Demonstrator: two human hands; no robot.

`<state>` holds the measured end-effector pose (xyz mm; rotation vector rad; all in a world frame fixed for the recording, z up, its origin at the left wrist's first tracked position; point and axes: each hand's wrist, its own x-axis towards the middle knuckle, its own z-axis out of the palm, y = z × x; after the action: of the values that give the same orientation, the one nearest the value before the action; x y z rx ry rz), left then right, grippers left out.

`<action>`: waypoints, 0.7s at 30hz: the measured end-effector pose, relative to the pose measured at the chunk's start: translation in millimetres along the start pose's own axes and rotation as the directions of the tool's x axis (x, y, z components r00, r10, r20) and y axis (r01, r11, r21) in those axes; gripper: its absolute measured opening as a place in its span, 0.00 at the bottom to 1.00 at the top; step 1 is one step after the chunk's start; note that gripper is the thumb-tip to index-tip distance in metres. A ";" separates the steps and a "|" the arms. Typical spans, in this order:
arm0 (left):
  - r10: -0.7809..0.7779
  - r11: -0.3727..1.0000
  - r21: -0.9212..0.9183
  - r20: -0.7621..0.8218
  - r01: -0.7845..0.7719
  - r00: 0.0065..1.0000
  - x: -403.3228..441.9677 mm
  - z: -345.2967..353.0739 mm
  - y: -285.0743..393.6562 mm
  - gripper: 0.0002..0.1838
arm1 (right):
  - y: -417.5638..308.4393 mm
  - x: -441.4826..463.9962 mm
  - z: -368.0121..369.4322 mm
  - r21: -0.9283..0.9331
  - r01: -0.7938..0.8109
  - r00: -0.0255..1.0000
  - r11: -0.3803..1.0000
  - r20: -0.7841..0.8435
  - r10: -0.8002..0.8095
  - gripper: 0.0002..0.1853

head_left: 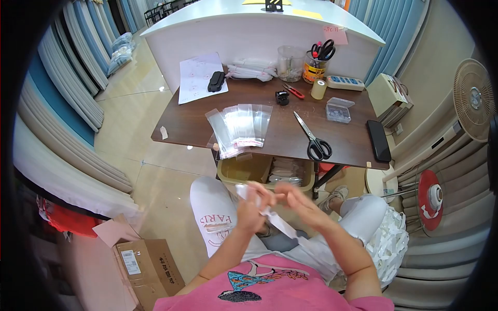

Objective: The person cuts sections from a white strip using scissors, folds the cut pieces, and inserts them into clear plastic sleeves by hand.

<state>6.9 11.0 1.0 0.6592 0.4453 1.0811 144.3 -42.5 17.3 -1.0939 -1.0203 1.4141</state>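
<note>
My left hand (pixel 252 210) is closed around a thin white strip (pixel 281 225), held above my lap. One end of the strip pokes out past the fingers, and the other slants down to the right. Close beside it, my right hand (pixel 301 203) is blurred by motion, its fingertips near the left fingers. Whether it grips the strip cannot be made out. On the table (pixel 192 127) ahead lie fanned clear plastic bags (pixel 241 127) and black-handled scissors (pixel 313 140).
A yellow bin (pixel 234 171) with packed items stands under the table edge. A heap of white strips (pixel 391 241) lies by my right leg. The table also holds a phone (pixel 378 140), tape roll (pixel 318 89) and small clear box (pixel 338 113). A cardboard box (pixel 150 269) sits lower left.
</note>
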 end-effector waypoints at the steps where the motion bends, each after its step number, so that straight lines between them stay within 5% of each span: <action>1: 0.032 0.999 -0.024 -0.032 -0.032 0.999 5.4 -3.3 8.3 0.21 | 2.9 -8.5 -9.3 0.002 -0.002 1.000 1.000 0.003 0.002 0.18; 3: 0.056 0.992 -0.112 -0.084 -0.065 0.995 12.2 -19.9 27.0 0.19 | 8.7 -29.0 -30.4 0.017 -0.224 0.930 0.975 0.303 0.208 0.16; 5: 0.093 0.995 -0.017 -0.141 -0.096 0.986 16.2 -24.3 35.5 0.18 | 11.3 -42.9 -41.0 -0.033 -0.437 0.731 0.899 0.569 0.376 0.14; 8: 0.078 0.966 0.252 -0.110 -0.048 0.991 8.6 -25.3 18.7 0.24 | -31.5 -36.5 -16.8 -0.070 -0.249 0.926 0.966 0.275 0.259 0.06; 9: 0.029 0.939 0.343 -0.037 -0.014 0.999 3.9 -28.6 7.5 0.27 | -26.1 -26.6 -10.4 -0.140 0.186 0.955 0.973 0.260 -0.145 0.04; 10: -0.008 0.960 0.280 0.064 -0.010 0.998 -2.4 -23.5 0.0 0.26 | -30.6 -18.5 -3.7 -0.179 0.258 0.947 0.949 0.239 -0.213 0.03; 11: -0.057 0.991 0.126 0.085 0.046 0.995 -11.1 -13.0 -10.9 0.28 | -34.2 -11.7 2.7 -0.217 0.328 0.934 0.919 0.221 -0.281 0.03; 12: -0.104 0.994 -0.030 0.110 0.108 0.988 -18.3 -2.6 -18.0 0.29 | -27.6 -6.9 8.4 -0.049 0.226 0.962 0.973 0.168 -0.216 0.04; 16: -0.021 0.962 0.271 0.181 -0.030 0.983 -27.0 8.5 -11.1 0.27 | -21.3 -4.0 17.3 -0.322 0.357 0.930 0.877 0.206 -0.303 0.10; 18: -0.037 0.998 0.052 0.175 0.029 0.984 -15.8 -7.0 -2.2 0.23 | -9.5 -13.8 13.8 -0.183 0.224 0.973 0.957 0.099 -0.209 0.18; 20: 0.088 0.996 -0.031 0.034 -0.087 0.996 -3.7 1.4 16.4 0.22 | 11.4 -28.5 -7.8 -0.115 0.095 0.974 0.989 0.217 -0.068 0.23; 21: 0.108 0.992 -0.055 -0.036 -0.110 0.993 0.0 -0.5 25.3 0.23 | 11.8 -38.7 -17.7 -0.083 -0.173 0.904 0.981 0.383 0.192 0.22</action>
<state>-10.0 19.1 18.0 0.6219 0.4091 1.2054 161.0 -81.6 5.7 -0.9807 -1.2624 1.8183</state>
